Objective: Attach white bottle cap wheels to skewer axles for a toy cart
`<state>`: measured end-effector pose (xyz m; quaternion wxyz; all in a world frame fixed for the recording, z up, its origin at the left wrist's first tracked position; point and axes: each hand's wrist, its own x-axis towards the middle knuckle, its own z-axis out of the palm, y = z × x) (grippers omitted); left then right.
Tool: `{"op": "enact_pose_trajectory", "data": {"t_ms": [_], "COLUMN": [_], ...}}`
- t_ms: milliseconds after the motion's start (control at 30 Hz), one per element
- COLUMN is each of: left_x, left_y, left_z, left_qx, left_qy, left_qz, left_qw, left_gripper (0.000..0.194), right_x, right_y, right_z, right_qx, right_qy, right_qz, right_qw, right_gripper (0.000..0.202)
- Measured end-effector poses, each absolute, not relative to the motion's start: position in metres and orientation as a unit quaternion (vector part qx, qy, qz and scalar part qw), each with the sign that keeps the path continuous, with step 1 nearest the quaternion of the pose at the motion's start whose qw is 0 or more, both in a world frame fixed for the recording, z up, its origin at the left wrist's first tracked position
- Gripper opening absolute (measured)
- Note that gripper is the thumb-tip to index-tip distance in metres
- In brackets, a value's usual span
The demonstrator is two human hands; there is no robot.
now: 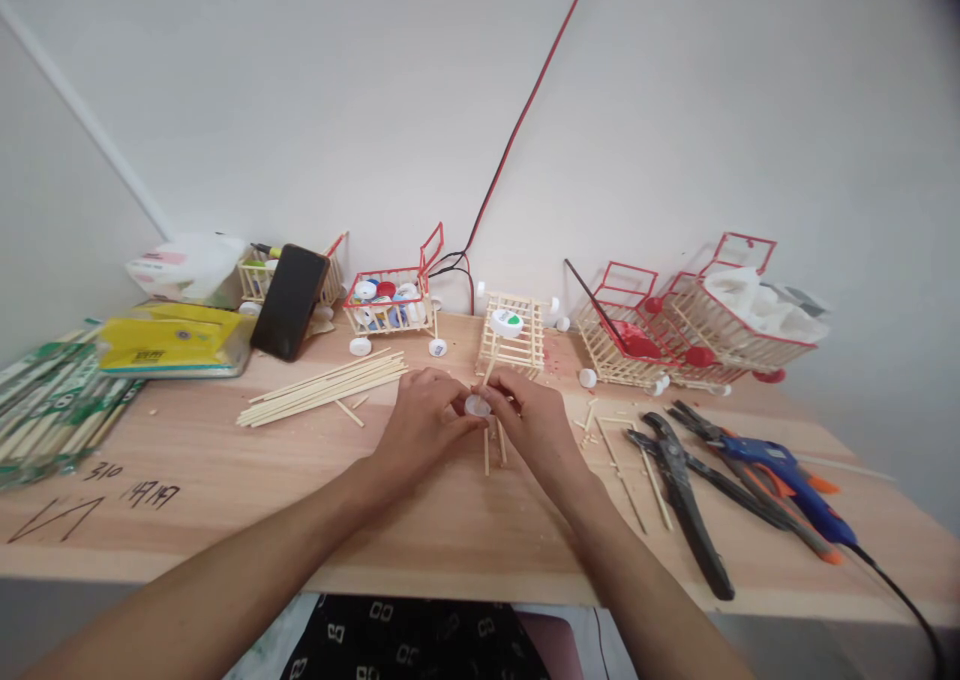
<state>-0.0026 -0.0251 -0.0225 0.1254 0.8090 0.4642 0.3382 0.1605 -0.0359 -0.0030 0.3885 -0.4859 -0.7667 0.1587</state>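
My left hand (pixel 427 415) is closed, thumb and fingers pinching a whitish bottle cap (pixel 477 407) above the table. Close beside it, my right hand (pixel 534 420) grips a thin wooden stick (pixel 490 362) near that cap. At the stick's far end is a white bottle cap with a green mark (pixel 508 324). Whether the stick is joined to the nearer cap cannot be made out. Just beyond my hands stands an unpainted stick basket (pixel 536 345) with white caps at its corners. Short stick ends show below my fingers.
Loose sticks (pixel 322 388) lie to the left, near a phone (pixel 291 302) and yellow packet (pixel 176 340). A red-trimmed cart of caps (pixel 386 302) stands behind. More carts (pixel 622 335), black-handled cutters (pixel 686 505) and a blue glue gun (pixel 780 470) with its cord occupy the right.
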Motion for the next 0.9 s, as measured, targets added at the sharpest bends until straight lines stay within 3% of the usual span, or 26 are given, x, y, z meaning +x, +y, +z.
{"op": "enact_pose_trajectory", "data": {"t_ms": [900], "left_x": [-0.0028], "left_y": [-0.0246], "left_z": [-0.0242], "left_qx": [0.806], "left_qy": [0.462], "left_qz": [0.349], "left_qw": [0.127], "left_gripper": [0.018], "right_x": [0.1606], "right_y": [-0.0367], "right_z": [-0.0024], "right_qx": [-0.490], "right_qy": [-0.763], "right_qz": [0.169], "right_qw": [0.386], "right_gripper": [0.019]}}
